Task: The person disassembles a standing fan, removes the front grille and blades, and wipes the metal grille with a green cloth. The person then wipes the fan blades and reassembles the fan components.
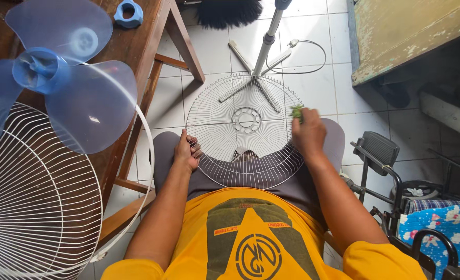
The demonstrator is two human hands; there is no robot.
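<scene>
- Your left hand (187, 152) grips the left rim of the grille (245, 129), fingers curled round the outer wires, thumb on top.
- The grille lies flat across your lap, reaching from that grip over to your right hand; its hub ring (246, 120) sits between your two hands, a little beyond them.
- Your right hand (307, 134) rests on the grille's right rim, closed on a green scrubber (297, 111) that pokes out past your fingertips and presses on the wires.
- Beyond the grille, just past your right hand's reach, the fan stand (265, 47) rises from its cross base on the tiled floor, with a white cord (313, 57) looped beside it.
- To the left of your left hand stands a wooden table (136, 44); a blue blade (58, 78) rests on it, with a blue nut (128, 13) farther back.
- Below the blade, near your left elbow, a second white grille (38, 207) leans against the table.
- Off your right arm sits a wheelchair (385, 171), well apart from the grip.
</scene>
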